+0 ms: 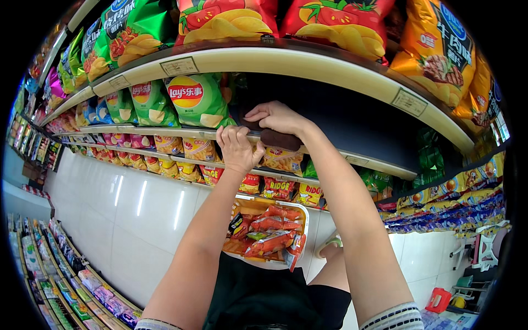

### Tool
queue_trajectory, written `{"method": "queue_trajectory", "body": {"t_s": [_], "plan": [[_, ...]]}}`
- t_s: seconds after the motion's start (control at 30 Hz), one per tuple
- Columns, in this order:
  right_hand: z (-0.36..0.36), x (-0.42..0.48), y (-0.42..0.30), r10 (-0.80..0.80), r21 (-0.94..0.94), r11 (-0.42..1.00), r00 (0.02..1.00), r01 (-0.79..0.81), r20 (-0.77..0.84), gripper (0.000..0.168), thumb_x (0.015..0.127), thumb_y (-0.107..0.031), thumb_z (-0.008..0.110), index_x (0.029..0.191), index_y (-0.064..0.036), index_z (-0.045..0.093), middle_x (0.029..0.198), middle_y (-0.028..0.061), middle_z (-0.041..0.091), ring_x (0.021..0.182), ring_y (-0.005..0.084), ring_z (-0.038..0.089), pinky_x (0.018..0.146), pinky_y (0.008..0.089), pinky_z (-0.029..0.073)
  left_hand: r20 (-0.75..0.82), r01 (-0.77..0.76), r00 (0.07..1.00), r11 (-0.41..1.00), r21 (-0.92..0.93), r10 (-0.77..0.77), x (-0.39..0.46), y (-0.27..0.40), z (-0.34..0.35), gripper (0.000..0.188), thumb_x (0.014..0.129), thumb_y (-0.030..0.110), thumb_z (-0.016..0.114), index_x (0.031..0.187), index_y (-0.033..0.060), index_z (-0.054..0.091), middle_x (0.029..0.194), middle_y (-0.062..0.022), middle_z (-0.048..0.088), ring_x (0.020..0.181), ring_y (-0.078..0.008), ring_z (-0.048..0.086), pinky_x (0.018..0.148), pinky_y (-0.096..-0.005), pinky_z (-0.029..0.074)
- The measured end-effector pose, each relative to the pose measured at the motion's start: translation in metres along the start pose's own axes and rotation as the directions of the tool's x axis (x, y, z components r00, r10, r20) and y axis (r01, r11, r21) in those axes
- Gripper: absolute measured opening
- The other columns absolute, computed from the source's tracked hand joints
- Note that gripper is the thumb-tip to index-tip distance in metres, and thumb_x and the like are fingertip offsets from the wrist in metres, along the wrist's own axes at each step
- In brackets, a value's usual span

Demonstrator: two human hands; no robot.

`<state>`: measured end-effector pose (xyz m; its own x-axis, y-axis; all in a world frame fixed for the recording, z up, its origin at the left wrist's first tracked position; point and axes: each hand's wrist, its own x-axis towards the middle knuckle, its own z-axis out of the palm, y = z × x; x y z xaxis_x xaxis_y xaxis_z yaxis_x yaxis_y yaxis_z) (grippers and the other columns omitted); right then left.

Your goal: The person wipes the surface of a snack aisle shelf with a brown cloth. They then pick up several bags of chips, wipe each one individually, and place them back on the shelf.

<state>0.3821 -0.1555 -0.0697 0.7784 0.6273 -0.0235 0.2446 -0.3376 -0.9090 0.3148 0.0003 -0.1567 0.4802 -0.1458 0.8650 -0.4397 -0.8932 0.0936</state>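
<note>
Before me a dark shelf board (350, 119) runs between rows of snack bags. My left hand (239, 146) rests at the shelf's front edge, fingers curled over it; whether it grips anything cannot be told. My right hand (280, 119) is over the shelf beside it, fingers bent around or against a dark brown item (279, 140), perhaps a cloth, that hangs over the edge. Its hold on the item is partly hidden. Green Lay's chip bags (196, 101) stand upright just left of the hands. An orange plastic basket (305, 218) with several red snack bags is below on the floor.
Red chip bags (231, 20) and orange chip bags (441, 57) stand on the shelf above, whose curved front rail (288, 60) overhangs my hands. Lower shelves hold more snack bags (280, 187). At the lower left are racks of packaged goods (93, 284); a red container (438, 300) stands lower right.
</note>
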Motion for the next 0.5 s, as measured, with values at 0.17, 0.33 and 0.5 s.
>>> {"method": "queue_trajectory", "body": {"t_s": [0.17, 0.33, 0.5], "plan": [[-0.009, -0.022, -0.007, 0.084, -0.034, 0.996, 0.996, -0.084, -0.021, 0.029, 0.076, -0.005, 0.058, 0.102, 0.003, 0.067, 0.097, 0.0079, 0.069, 0.088, 0.0098, 0.060, 0.079, 0.0217, 0.045, 0.042, -0.001, 0.999, 1.000, 0.023, 0.000, 0.006, 0.009, -0.011, 0.042, 0.076, 0.034, 0.060, 0.101, 0.0039, 0.045, 0.096, -0.0140, 0.044, 0.099, -0.0311, 0.044, 0.101, -0.0514, 0.027], [-0.034, -0.071, -0.005, 0.156, -0.074, 0.983, 0.975, -0.169, -0.157, 0.020, 0.073, -0.014, 0.066, 0.088, -0.004, 0.074, 0.085, 0.0089, 0.071, 0.081, 0.0164, 0.065, 0.076, 0.0265, 0.048, 0.093, 0.004, 0.996, 0.998, 0.061, -0.010, 0.011, 0.011, -0.021, 0.039, 0.076, 0.033, 0.061, 0.097, 0.0029, 0.047, 0.095, -0.0132, 0.047, 0.099, -0.0304, 0.045, 0.101, -0.0497, 0.029], [-0.073, -0.144, 0.000, 0.303, -0.117, 0.925, 0.889, -0.361, -0.342, 0.015, 0.072, -0.009, 0.065, 0.083, -0.001, 0.071, 0.078, 0.0081, 0.068, 0.075, 0.0144, 0.060, 0.071, 0.0258, 0.045, 0.163, 0.020, 0.986, 0.998, 0.062, -0.030, 0.012, 0.018, -0.027, 0.039, 0.082, 0.032, 0.056, 0.101, -0.0004, 0.047, 0.096, -0.0150, 0.047, 0.099, -0.0323, 0.045, 0.102, -0.0504, 0.027]]}}
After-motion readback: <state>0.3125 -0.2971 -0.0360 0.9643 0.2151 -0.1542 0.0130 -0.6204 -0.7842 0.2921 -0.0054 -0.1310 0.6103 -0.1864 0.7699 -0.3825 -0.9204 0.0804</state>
